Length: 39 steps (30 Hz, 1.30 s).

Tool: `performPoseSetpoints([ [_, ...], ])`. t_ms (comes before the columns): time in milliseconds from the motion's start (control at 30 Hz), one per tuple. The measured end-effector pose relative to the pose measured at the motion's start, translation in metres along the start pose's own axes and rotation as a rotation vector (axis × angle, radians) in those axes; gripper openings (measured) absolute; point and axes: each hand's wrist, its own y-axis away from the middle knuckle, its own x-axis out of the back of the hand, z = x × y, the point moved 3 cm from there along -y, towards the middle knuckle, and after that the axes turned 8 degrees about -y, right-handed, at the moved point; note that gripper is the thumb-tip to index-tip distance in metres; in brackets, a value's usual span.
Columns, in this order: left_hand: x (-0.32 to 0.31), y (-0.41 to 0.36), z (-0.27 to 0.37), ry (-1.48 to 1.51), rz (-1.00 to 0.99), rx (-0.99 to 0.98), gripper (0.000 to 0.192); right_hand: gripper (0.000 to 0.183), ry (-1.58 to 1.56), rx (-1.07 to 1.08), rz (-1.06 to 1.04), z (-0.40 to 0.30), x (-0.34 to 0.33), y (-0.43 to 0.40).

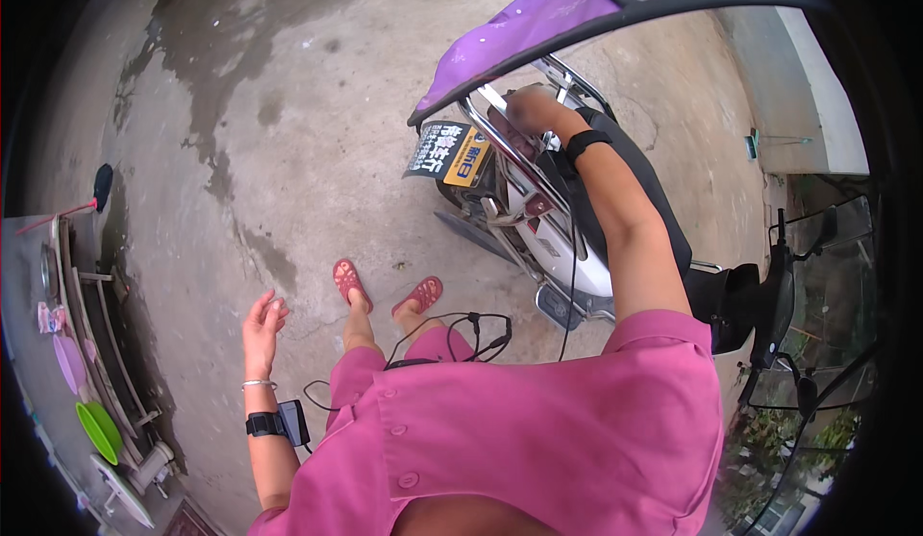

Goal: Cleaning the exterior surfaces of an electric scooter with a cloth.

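My right hand (537,110), partly blurred, is over the rear of a white electric scooter (591,265). It is among the chrome bars of the rear rack (497,132), behind the black seat (638,197); whether the fingers grip anything cannot be made out. Beside it hangs the purple cloth of a canopy (505,35) with a black edge. My left hand (263,327) is held out to the left over the concrete, holding nothing, fingers apart. A device on a black strap (292,423) sits on that forearm. Black cables (490,338) loop before my waist.
Wet patches mark the concrete floor (346,118). Along the left are a long wooden bench (101,334), a green basin (99,431), a purple basin (70,364) and a red-handled brush (103,186). The scooter's handlebar (768,327) is at right, near plants (757,449).
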Motion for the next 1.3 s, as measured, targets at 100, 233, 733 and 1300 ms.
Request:
performPoseSetpoints([
  [100,0.002,0.004,0.004,0.012,0.007,-0.005,0.043,0.031,-0.147,-0.238,-0.144,-0.006,0.003,-0.002],
  [233,0.008,0.01,-0.002,0.007,0.037,0.015,0.043,0.03,-0.263,-0.378,-0.254,0.01,-0.006,-0.01],
  [733,-0.127,-0.058,0.15,-0.658,-0.338,-0.701,0.041,0.026,-0.124,-0.187,0.049,0.019,-0.007,0.006],
  [1300,-0.337,-0.132,0.279,-1.173,-0.321,-1.808,0.057,0.022,-0.807,-0.407,0.995,-0.054,-0.107,0.279],
])
